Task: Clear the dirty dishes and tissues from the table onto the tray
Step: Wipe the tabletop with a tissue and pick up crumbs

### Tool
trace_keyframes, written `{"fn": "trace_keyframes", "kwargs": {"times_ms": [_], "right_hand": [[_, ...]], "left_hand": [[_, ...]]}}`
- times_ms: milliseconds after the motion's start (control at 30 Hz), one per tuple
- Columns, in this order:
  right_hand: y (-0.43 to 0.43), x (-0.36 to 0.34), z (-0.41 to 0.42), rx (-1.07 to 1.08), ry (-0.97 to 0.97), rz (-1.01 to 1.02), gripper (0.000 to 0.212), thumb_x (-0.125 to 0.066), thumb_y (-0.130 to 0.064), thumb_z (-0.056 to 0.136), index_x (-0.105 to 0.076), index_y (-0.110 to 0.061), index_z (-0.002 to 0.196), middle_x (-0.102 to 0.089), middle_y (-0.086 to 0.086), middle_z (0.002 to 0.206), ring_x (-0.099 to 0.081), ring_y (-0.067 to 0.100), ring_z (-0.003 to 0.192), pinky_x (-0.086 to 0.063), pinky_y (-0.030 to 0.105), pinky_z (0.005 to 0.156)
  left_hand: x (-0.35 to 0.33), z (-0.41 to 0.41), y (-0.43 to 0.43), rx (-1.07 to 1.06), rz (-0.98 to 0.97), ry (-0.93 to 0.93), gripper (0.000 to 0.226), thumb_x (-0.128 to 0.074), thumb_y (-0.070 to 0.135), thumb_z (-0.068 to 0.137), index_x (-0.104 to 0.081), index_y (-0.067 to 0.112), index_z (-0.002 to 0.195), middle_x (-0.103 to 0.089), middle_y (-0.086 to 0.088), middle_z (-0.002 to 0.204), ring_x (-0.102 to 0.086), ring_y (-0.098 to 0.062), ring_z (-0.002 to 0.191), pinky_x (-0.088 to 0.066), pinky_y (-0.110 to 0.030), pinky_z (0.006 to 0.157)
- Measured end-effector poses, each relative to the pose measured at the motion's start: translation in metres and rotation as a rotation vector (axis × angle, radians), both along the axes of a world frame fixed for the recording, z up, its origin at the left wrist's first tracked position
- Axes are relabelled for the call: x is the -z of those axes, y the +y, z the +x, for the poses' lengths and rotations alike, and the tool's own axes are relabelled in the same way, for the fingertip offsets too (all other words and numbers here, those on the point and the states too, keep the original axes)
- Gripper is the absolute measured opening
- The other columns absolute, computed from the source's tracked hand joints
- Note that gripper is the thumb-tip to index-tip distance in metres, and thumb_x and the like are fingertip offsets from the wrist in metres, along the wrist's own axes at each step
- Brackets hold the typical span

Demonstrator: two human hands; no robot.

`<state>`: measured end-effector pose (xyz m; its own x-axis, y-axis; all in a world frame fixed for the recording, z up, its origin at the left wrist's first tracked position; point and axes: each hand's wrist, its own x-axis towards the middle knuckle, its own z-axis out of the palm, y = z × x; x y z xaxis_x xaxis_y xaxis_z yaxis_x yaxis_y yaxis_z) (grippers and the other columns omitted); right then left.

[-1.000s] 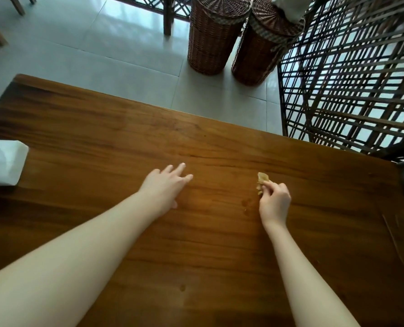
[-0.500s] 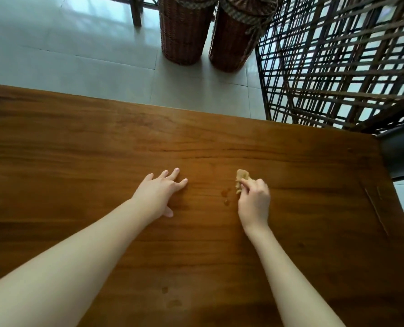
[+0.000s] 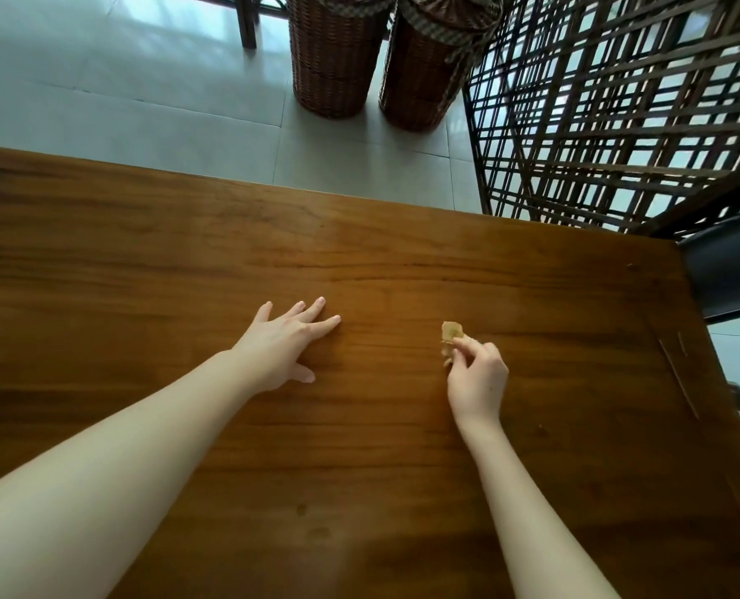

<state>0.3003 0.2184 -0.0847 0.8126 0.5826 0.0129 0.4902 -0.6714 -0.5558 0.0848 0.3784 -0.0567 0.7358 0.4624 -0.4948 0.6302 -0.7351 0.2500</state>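
A small crumpled brownish tissue (image 3: 450,332) sits pinched in the fingertips of my right hand (image 3: 477,378), pressed against the wooden table (image 3: 402,261) right of centre. My left hand (image 3: 282,345) lies flat on the tabletop to the left of it, fingers spread, holding nothing. No tray and no dishes show in this view.
Two tall wicker baskets (image 3: 338,54) (image 3: 428,67) stand on the tiled floor beyond the table's far edge. A dark wooden lattice screen (image 3: 618,105) rises at the far right. A dark object (image 3: 731,261) sits past the table's right corner.
The view has swung right, so the white tissue box at the left edge has dropped out of sight. My right hand keeps rubbing the tissue over the same spot; the dark marks beside it are gone.
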Motion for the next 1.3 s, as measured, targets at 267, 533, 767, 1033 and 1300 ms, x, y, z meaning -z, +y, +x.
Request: {"fn": "trace_keyframes", "kwargs": {"times_ms": [267,533,767,1033,1300], "right_hand": [[-0.024,-0.004,-0.113,-0.408,-0.066,-0.029,0.021,-0.062,-0.003,0.087,-0.071,-0.011,0.104,-0.066,0.001,0.096,-0.058,0.014,0.089,-0.051,0.027,0.082],[-0.053,-0.011,-0.054,-0.165,-0.074,-0.157,0.021,-0.056,-0.004,0.091,-0.070,-0.007,0.106,-0.060,0.009,0.102,-0.056,0.023,0.097,-0.052,0.037,0.087],[-0.073,-0.009,-0.141,-0.230,0.010,-0.142,0.017,-0.057,-0.004,0.090,-0.069,-0.005,0.102,-0.060,0.007,0.098,-0.056,0.020,0.095,-0.051,0.034,0.086],[-0.128,-0.023,-0.247,-0.645,-0.107,-0.136,0.026,-0.068,0.007,0.076,-0.073,-0.012,0.093,-0.067,0.004,0.089,-0.062,0.021,0.079,-0.052,0.034,0.070],[-0.083,-0.016,-0.194,-0.033,-0.032,-0.127,0.020,-0.053,-0.011,0.094,-0.069,-0.005,0.104,-0.062,0.010,0.098,-0.058,0.025,0.095,-0.054,0.040,0.080]], "left_hand": [[-0.003,-0.047,-0.028,-0.143,0.015,-0.116,0.093,-0.068,0.037,0.085,-0.001,0.041,0.150,0.006,0.006,0.159,-0.003,-0.019,0.148,-0.011,-0.047,0.117],[-0.010,-0.116,-0.045,-0.056,0.080,0.067,0.090,-0.061,0.052,0.084,-0.001,0.041,0.150,0.011,0.000,0.160,0.001,-0.028,0.147,-0.005,-0.056,0.115],[-0.015,-0.144,-0.104,-0.080,0.075,0.069,0.091,-0.063,0.053,0.082,-0.003,0.040,0.150,0.002,-0.005,0.161,-0.011,-0.032,0.146,-0.014,-0.053,0.113],[-0.022,-0.187,-0.157,-0.068,0.147,0.085,0.087,-0.061,0.051,0.086,-0.006,0.033,0.152,-0.010,-0.011,0.159,-0.015,-0.031,0.144,-0.018,-0.051,0.112],[-0.018,-0.236,-0.190,-0.126,0.095,0.128,0.088,-0.056,0.051,0.089,0.003,0.033,0.152,0.004,-0.010,0.160,0.001,-0.032,0.147,-0.010,-0.052,0.115]]}}
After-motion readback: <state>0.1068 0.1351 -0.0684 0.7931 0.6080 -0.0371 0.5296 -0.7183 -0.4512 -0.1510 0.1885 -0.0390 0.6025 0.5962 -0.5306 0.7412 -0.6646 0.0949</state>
